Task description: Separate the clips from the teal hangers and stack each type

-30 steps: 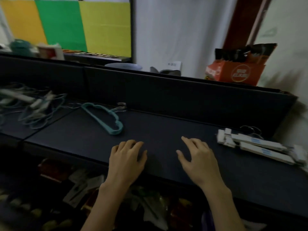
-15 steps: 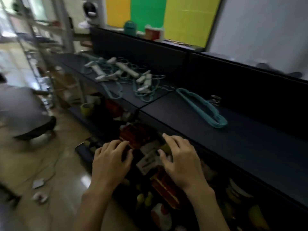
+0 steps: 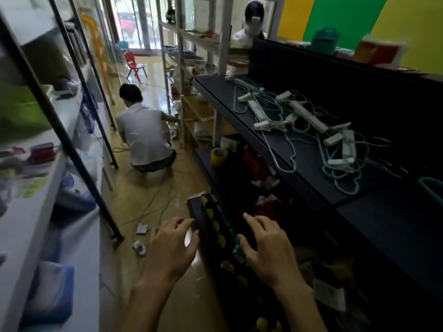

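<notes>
1. Teal hangers with white clips lie in a tangled heap on the dark shelf, up and to the right in my head view. Half a second ago that heap sat upper centre; the view has swung left since.
2. One bare teal hanger, earlier fully visible on the shelf, now only peeks in at the right edge.
3. My left hand hangs over the floor with fingers loosely spread, holding nothing, as before.
4. My right hand is likewise loose and empty, over the cluttered lower shelf, well short of the heap.
5. A crouching person in a white shirt now shows sharply down the aisle, earlier a blur at the left edge.
6. A red chair stands farther back.
</notes>
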The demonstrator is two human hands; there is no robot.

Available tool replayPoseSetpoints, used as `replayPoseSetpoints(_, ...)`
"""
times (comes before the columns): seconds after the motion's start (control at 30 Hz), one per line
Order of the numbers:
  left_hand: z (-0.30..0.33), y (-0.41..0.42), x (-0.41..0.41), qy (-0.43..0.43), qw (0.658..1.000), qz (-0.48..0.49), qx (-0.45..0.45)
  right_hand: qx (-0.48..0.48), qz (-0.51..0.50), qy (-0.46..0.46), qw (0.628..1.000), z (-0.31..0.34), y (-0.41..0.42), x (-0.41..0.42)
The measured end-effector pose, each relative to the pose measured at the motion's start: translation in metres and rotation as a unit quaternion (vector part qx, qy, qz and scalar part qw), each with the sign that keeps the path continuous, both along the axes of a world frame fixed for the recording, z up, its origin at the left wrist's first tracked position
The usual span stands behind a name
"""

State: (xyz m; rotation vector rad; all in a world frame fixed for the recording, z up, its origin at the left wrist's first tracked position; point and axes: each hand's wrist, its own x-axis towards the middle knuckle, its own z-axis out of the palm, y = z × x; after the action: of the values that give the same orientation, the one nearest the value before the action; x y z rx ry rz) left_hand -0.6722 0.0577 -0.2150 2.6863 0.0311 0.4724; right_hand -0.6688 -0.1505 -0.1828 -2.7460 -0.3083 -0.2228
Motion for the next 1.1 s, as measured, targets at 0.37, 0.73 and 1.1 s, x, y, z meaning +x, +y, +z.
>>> replayPoseSetpoints(0.37,0.014,0.033,0.135,0.013,0.999,0.041,0.012,0.016,0.049,0.011,0.999,-0.002,0.043,0.158)
replayPoseSetpoints(0.73,0.016,0.116,0.237,0.001,0.998,0.065,0.012,-0.007,0.070,0.000,0.998,0.001,0.126,0.271)
replayPoseSetpoints(1.1,0.028,0.194,0.397,-0.020,0.996,-0.066,0.051,-0.020,-0.048,0.017,0.998,0.019,0.197,0.364)
